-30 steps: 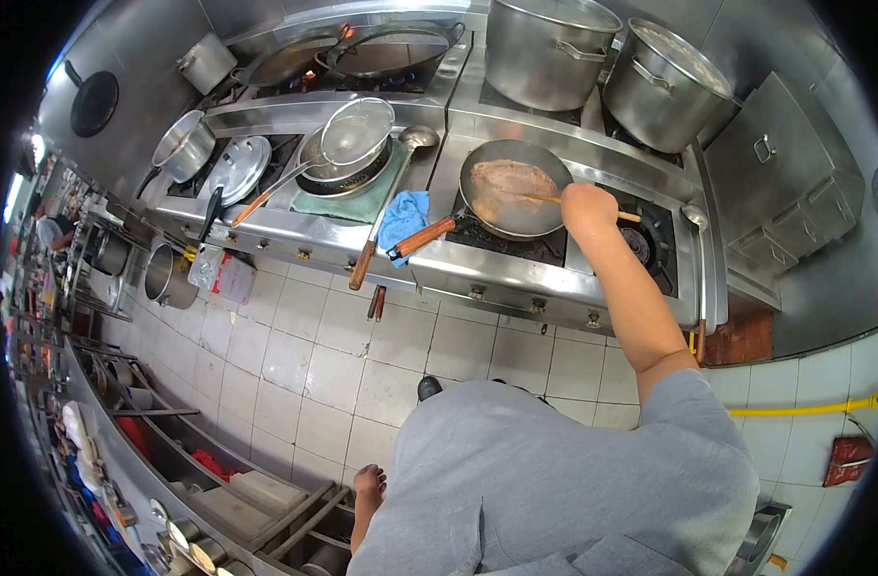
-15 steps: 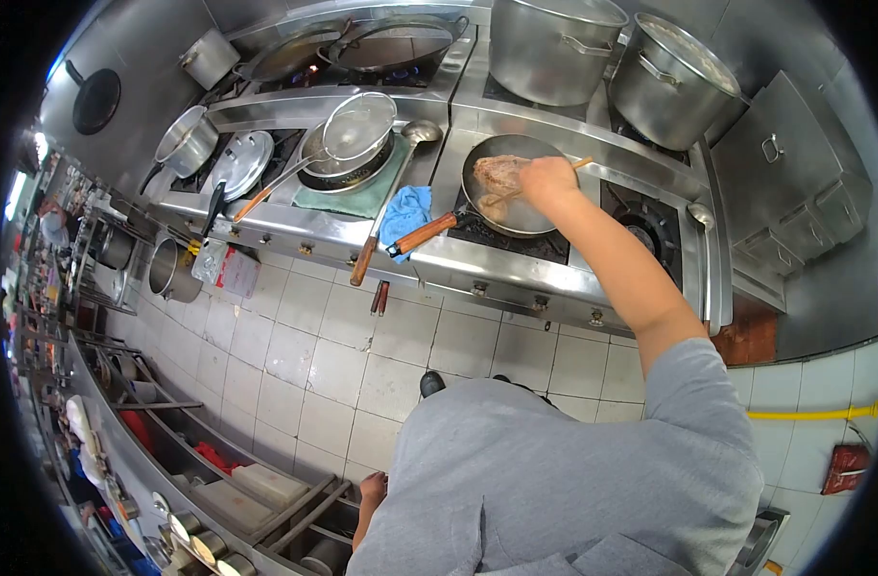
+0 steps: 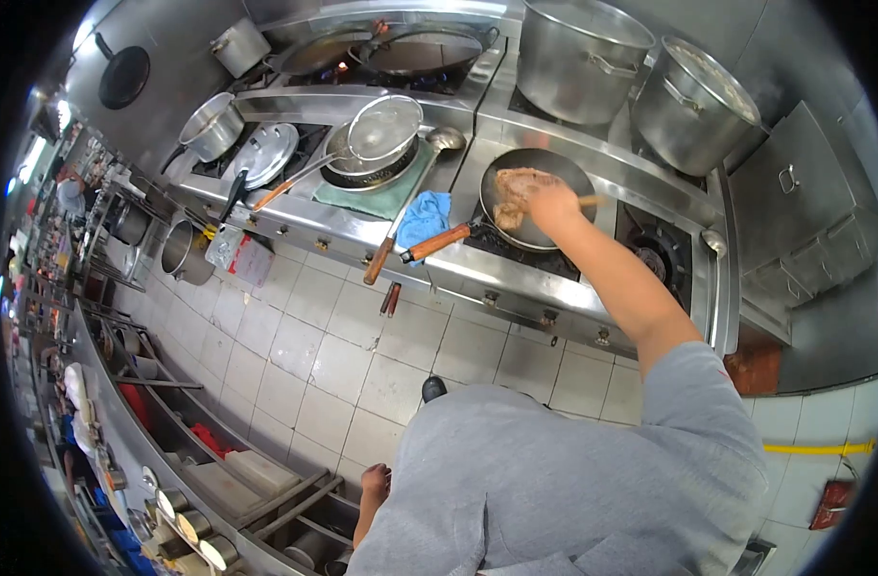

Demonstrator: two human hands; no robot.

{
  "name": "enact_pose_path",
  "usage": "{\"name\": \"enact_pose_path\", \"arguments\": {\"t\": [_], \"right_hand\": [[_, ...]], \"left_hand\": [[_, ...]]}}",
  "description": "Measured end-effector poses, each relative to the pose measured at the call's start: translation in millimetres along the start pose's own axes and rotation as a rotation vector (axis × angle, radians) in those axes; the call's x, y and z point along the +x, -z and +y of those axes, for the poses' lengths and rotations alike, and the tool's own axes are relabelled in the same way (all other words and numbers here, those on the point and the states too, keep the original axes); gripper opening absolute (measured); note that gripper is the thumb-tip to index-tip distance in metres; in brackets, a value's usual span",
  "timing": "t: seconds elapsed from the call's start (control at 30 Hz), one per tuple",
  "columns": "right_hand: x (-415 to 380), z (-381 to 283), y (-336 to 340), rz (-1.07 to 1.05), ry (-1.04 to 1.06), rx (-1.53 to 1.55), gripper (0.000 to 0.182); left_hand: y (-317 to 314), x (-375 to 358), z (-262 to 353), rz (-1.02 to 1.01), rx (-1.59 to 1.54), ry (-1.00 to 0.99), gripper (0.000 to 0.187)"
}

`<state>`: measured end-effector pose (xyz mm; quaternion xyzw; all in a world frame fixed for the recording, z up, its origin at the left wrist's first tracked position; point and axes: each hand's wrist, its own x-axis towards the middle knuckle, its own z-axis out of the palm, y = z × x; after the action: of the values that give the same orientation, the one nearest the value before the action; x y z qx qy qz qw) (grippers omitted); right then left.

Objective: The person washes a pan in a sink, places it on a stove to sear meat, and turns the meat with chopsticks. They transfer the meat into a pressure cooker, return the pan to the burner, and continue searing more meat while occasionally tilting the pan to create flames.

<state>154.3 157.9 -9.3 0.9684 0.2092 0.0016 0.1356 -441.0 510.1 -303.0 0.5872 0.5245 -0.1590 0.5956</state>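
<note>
My right hand reaches over a frying pan on the stove, its fingers closed around a wooden utensil. The working end of that utensil is hidden by the hand and the food. Browned pieces of meat lie in the pan, right beside my fingers. The pan's wooden handle points toward the front left, over the stove edge. Low at my side hangs my left hand, fingers curled, with nothing visible in it, away from the stove.
Left of the pan lie a blue cloth, a long-handled ladle and a strainer over a pan. Two large stockpots stand behind. An unused-looking burner and another ladle are on the right.
The camera view has shifted, so the stove appears lower and further right. My right hand has turned slightly over the meat, and the utensil's tip is now hidden. My left hand stays low.
</note>
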Motion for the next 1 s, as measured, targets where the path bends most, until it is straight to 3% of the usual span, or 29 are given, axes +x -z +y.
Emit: {"name": "enact_pose_path", "arguments": {"t": [0.17,0.27,0.33,0.4,0.47,0.53,0.6,0.7,0.77,0.8,0.87,1.0], "right_hand": [[-68,35,-45,0.049,-0.194,0.483,0.022],[-95,26,-36,0.036,-0.315,0.665,0.022],[-99,31,-60,0.149,-0.328,0.756,0.024],[-103,41,-74,0.211,-0.455,0.939,0.026],[-115,42,-37,0.071,-0.487,0.833,0.023],[-109,46,-22,-0.054,-0.344,0.445,0.021],[-94,34,-4,0.049,-0.279,0.368,0.021],[-56,2,20,0.017,-0.145,0.226,0.021],[-34,-25,30,0.156,-0.082,-0.103,0.02],[-22,-32,33,0.154,-0.084,-0.099,0.02],[3,-35,36,0.222,0.156,-0.403,0.021],[32,-23,44,0.172,0.258,-0.51,0.021]], "left_hand": [[-20,-30,15,0.055,0.147,-0.029,0.021],[6,7,-34,-0.051,0.721,-0.389,0.019],[16,24,-42,-0.128,1.119,-0.642,0.018],[23,38,-45,-0.159,1.26,-0.668,0.018],[24,44,-33,-0.146,1.068,-0.438,0.019],[21,44,-15,-0.086,0.575,-0.11,0.02],[15,45,7,-0.012,0.152,0.097,0.021],[-1,32,43,0.018,0.009,0.128,0.023],[-12,16,63,0.025,0.001,0.094,0.023],[-15,14,63,0.028,0.006,0.094,0.023],[-18,18,63,-0.028,-0.018,0.087,0.023],[-17,21,36,-0.038,-0.101,0.093,0.02]]}}
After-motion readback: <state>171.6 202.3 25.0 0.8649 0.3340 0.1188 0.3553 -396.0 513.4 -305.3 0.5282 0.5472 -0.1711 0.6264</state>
